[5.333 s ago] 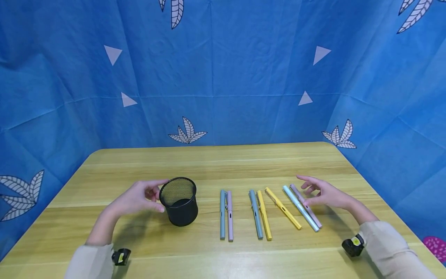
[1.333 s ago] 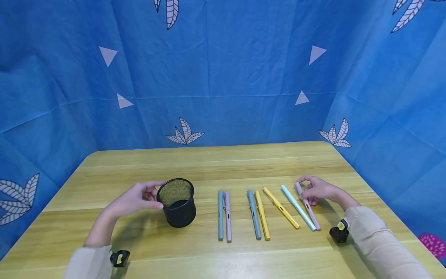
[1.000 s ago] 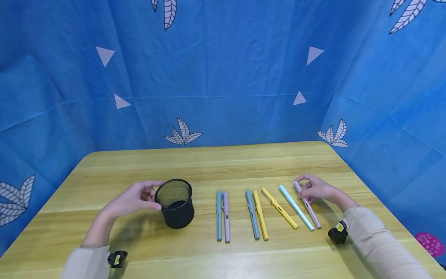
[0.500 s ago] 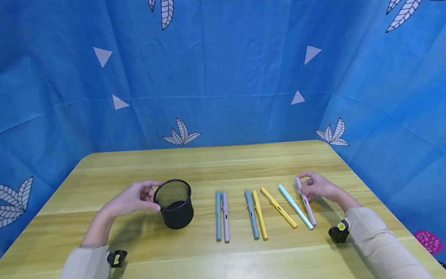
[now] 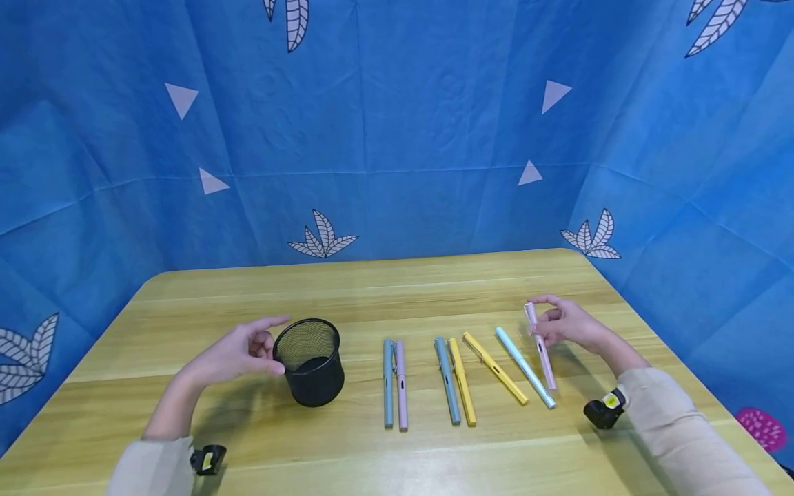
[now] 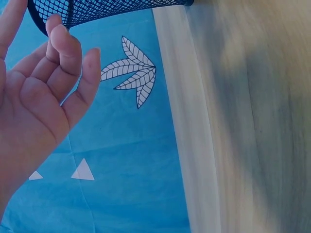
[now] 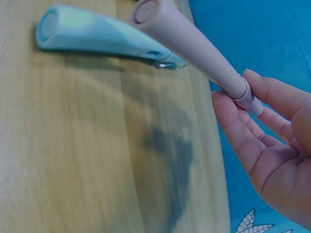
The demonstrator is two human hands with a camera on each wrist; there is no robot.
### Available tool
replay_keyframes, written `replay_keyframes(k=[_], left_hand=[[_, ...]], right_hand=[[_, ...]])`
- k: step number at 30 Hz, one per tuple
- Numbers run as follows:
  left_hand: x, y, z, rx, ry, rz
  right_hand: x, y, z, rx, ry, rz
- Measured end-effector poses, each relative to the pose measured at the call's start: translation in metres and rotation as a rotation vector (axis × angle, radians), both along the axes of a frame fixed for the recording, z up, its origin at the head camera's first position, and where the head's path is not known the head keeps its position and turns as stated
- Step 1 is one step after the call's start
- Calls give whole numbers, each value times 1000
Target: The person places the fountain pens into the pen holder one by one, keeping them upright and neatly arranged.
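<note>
My right hand (image 5: 566,324) pinches a pink pen (image 5: 540,346) near its far end and holds it lifted off the wooden table (image 5: 372,289); in the right wrist view the pink pen (image 7: 189,48) hangs above a light blue pen (image 7: 102,39). My left hand (image 5: 238,351) rests with relaxed fingers beside a black mesh pen cup (image 5: 309,361), its fingers (image 6: 68,53) next to the black mesh pen cup (image 6: 97,9), holding nothing. The light blue pen (image 5: 524,367) lies just left of the lifted one.
Several more pens lie in a row on the table: a yellow pen (image 5: 494,368), a blue and yellow pair (image 5: 455,380), and a blue and pink pair (image 5: 394,383). Blue patterned cloth (image 5: 397,124) walls the table on three sides.
My right hand closed on the pink pen at the row's right end and has raised it off the table, tilting it up. The left hand stayed beside the cup.
</note>
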State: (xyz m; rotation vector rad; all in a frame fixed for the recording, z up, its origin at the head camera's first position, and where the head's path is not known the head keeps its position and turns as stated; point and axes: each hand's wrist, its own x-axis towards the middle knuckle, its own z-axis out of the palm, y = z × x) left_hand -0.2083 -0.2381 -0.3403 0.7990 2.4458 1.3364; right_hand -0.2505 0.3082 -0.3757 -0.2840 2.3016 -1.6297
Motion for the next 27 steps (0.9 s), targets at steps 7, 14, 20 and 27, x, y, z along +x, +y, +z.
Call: replay_keyframes(k=[7,14,20,27], left_hand=[[-1,0,0,-10,6,-14],[-1,0,0,1,-10,-18],[2,1,2,14,-15,-21],[2,2,2,30,-24,-28]], right_hand=[[1,-5,5,-66,11,-24],[1,-13,10,-122,11,-41],[3,-23,16,-151,22,-61],[3,-35,24,-187,43,-83]])
